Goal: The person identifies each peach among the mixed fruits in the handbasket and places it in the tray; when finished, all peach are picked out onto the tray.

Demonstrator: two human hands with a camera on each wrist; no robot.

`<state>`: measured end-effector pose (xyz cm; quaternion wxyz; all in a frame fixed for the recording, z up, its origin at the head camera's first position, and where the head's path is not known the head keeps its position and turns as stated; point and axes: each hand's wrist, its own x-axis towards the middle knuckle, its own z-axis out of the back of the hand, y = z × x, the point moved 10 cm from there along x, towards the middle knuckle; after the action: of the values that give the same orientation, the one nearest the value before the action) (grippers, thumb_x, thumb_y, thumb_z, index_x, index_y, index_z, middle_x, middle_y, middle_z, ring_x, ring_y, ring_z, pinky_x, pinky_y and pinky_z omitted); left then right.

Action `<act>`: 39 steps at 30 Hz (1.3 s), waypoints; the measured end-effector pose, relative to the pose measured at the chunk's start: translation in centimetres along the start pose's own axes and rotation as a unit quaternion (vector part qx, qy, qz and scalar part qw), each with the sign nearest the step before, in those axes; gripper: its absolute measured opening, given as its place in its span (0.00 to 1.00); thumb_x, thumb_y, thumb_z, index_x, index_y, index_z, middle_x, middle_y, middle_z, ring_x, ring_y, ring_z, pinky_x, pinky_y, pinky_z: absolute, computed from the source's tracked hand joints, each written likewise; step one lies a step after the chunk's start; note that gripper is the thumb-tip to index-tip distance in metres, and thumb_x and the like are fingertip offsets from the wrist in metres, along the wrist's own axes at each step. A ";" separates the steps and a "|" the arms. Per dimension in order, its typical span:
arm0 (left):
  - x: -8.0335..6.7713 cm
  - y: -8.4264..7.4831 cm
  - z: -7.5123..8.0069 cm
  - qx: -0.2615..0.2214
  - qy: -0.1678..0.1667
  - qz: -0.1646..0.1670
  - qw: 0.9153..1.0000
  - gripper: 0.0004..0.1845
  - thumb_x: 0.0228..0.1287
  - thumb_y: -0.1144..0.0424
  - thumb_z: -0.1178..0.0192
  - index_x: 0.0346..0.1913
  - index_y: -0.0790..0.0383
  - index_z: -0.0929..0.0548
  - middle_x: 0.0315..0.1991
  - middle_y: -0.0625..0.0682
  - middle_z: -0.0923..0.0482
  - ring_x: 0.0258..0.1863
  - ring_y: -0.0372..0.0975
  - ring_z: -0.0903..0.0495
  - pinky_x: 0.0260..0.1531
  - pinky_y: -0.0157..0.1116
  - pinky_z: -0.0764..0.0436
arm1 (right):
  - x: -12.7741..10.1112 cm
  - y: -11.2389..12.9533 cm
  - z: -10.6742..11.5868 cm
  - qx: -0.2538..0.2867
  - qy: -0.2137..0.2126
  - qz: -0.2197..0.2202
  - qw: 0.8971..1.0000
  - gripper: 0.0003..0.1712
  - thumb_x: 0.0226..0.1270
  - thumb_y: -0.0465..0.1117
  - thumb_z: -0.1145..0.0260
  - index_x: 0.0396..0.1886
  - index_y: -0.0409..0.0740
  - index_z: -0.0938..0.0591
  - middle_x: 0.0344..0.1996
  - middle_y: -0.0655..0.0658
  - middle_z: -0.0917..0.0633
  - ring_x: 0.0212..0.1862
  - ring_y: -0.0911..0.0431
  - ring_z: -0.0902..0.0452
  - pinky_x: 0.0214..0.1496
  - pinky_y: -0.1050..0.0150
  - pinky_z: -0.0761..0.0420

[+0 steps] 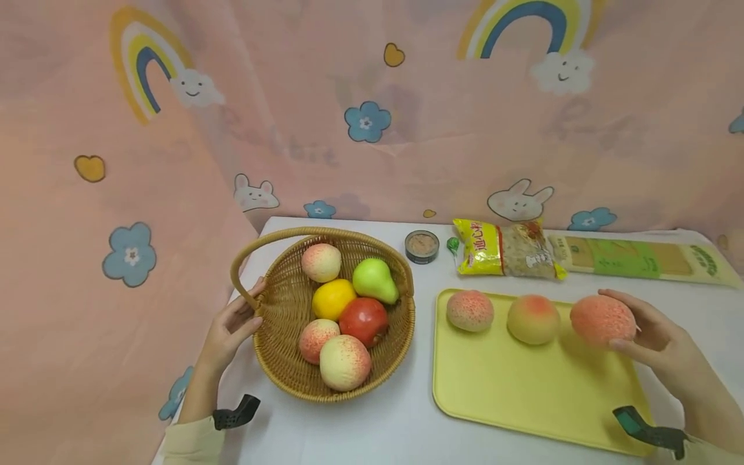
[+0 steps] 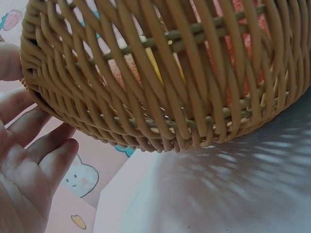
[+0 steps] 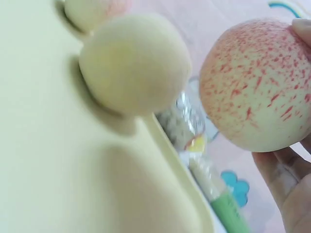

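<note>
The head view takes in the whole white tabletop (image 1: 401,426). The left wrist view shows only the woven wall of the round wicker basket (image 2: 165,82) from close by, with red and yellow fruit glimpsed through the gaps. The right wrist view shows the underside of the red-speckled pale peach (image 3: 255,85), a side that the head view hides.

The right hand (image 1: 657,349) holds that peach (image 1: 601,318) with its fingers curved round it, at the far right corner of the flat yellow plastic tray (image 1: 523,387); whether the fruit rests on the tray or is lifted just off it cannot be told. The left hand (image 1: 232,326) lies with relaxed, nearly straight fingers against the left side of the basket (image 1: 279,361), just below where the handle joins the rim.

Two more peaches sit on the far part of the tray, one pink-speckled peach (image 1: 469,310) on the left and one yellowish peach (image 1: 533,319) in the middle, just left of the held one. In the basket lie a green pear (image 1: 374,281), a yellow orange (image 1: 332,298), a red pomegranate (image 1: 363,321) and three pale peaches. Beyond the tray lie a yellow packet of noodles (image 1: 502,248), a long green-labelled packet (image 1: 633,258) and a small round tin (image 1: 422,246), all well clear of both hands.
</note>
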<state>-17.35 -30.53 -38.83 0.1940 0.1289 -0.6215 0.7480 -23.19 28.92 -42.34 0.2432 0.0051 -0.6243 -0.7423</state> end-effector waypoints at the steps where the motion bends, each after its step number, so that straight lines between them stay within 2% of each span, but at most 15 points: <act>1: -0.1 -0.1 0.1 -0.002 -0.001 -0.001 1.000 0.28 0.59 0.85 0.52 0.65 0.79 0.36 0.70 0.66 0.43 0.67 0.35 0.34 0.61 0.25 0.31 | 0.0 -0.8 0.4 -0.026 -0.006 -0.019 0.999 0.42 0.56 0.13 0.46 0.71 0.31 0.44 0.68 0.52 0.34 0.64 0.71 0.37 0.50 0.82 0.25; 4: -0.2 -0.3 0.2 -0.010 -0.003 -0.003 1.000 0.27 0.60 0.85 0.53 0.65 0.81 0.38 0.70 0.66 0.43 0.67 0.34 0.34 0.61 0.25 0.31 | 0.1 -2.8 1.2 -0.100 -0.008 -0.065 0.993 0.42 0.60 0.19 0.43 0.73 0.38 0.43 0.65 0.61 0.34 0.62 0.78 0.40 0.52 0.87 0.31; 8: -0.3 -0.4 0.3 -0.010 0.000 -0.005 1.000 0.27 0.60 0.86 0.53 0.65 0.81 0.38 0.70 0.68 0.44 0.68 0.35 0.35 0.61 0.25 0.31 | -0.2 -5.0 1.7 -0.156 0.011 -0.109 0.982 0.41 0.65 0.27 0.42 0.75 0.46 0.46 0.63 0.71 0.36 0.61 0.85 0.46 0.55 0.90 0.39; 15: -0.6 -0.1 0.6 -0.008 -0.006 0.006 1.000 0.28 0.60 0.85 0.53 0.66 0.78 0.37 0.70 0.65 0.43 0.68 0.35 0.35 0.62 0.25 0.32 | -0.3 -7.3 1.8 -0.153 0.045 -0.149 0.976 0.40 0.71 0.34 0.45 0.77 0.52 0.51 0.65 0.74 0.41 0.61 0.87 0.53 0.54 0.93 0.49; 20: -0.8 -0.1 0.7 -0.014 -0.005 0.004 1.000 0.29 0.60 0.85 0.53 0.66 0.75 0.36 0.70 0.66 0.43 0.69 0.39 0.36 0.62 0.26 0.32 | -0.2 -8.1 1.6 -0.150 0.072 -0.169 0.972 0.42 0.71 0.35 0.45 0.77 0.52 0.55 0.64 0.75 0.42 0.58 0.89 0.50 0.52 0.92 0.45; 24: -0.8 0.0 0.8 -0.010 -0.008 0.009 1.000 0.28 0.60 0.85 0.53 0.66 0.78 0.37 0.70 0.67 0.44 0.68 0.35 0.35 0.61 0.25 0.32 | -0.1 -8.5 1.7 -0.155 0.077 -0.180 0.968 0.43 0.71 0.37 0.44 0.77 0.52 0.57 0.66 0.74 0.44 0.57 0.90 0.50 0.52 0.92 0.44; 28: -0.6 0.0 0.8 0.000 -0.013 0.012 1.000 0.28 0.60 0.85 0.52 0.65 0.78 0.36 0.70 0.68 0.44 0.67 0.34 0.34 0.61 0.25 0.31 | -0.2 -8.3 1.7 -0.155 0.070 -0.176 0.970 0.45 0.71 0.36 0.44 0.77 0.51 0.60 0.71 0.70 0.50 0.58 0.89 0.53 0.55 0.93 0.47; 32: -0.2 0.1 0.5 0.002 -0.007 0.008 1.000 0.28 0.60 0.85 0.52 0.66 0.76 0.35 0.70 0.69 0.44 0.68 0.37 0.35 0.61 0.25 0.31 | -0.6 -7.2 2.3 -0.168 0.036 -0.162 0.972 0.48 0.69 0.34 0.42 0.77 0.54 0.61 0.72 0.69 0.56 0.61 0.86 0.58 0.57 0.94 0.53; 36: 0.0 0.2 0.1 -0.004 0.000 0.005 1.000 0.28 0.60 0.85 0.52 0.66 0.77 0.36 0.70 0.70 0.45 0.68 0.37 0.35 0.62 0.26 0.31 | -0.4 -4.9 2.5 -0.184 -0.003 -0.116 0.976 0.50 0.64 0.27 0.40 0.77 0.52 0.58 0.74 0.66 0.56 0.67 0.82 0.62 0.62 0.92 0.57; 39: 0.0 0.4 0.1 -0.004 0.001 0.009 1.000 0.28 0.60 0.84 0.52 0.66 0.76 0.36 0.70 0.68 0.45 0.68 0.35 0.35 0.62 0.25 0.32 | 0.2 -2.5 2.0 -0.178 -0.014 -0.065 0.982 0.52 0.58 0.20 0.40 0.77 0.47 0.55 0.75 0.58 0.53 0.72 0.76 0.61 0.67 0.87 0.56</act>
<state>-17.50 -30.66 -39.13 0.1883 0.1213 -0.6255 0.7474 -24.86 30.92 -44.17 0.1826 -0.0085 -0.4844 -0.8556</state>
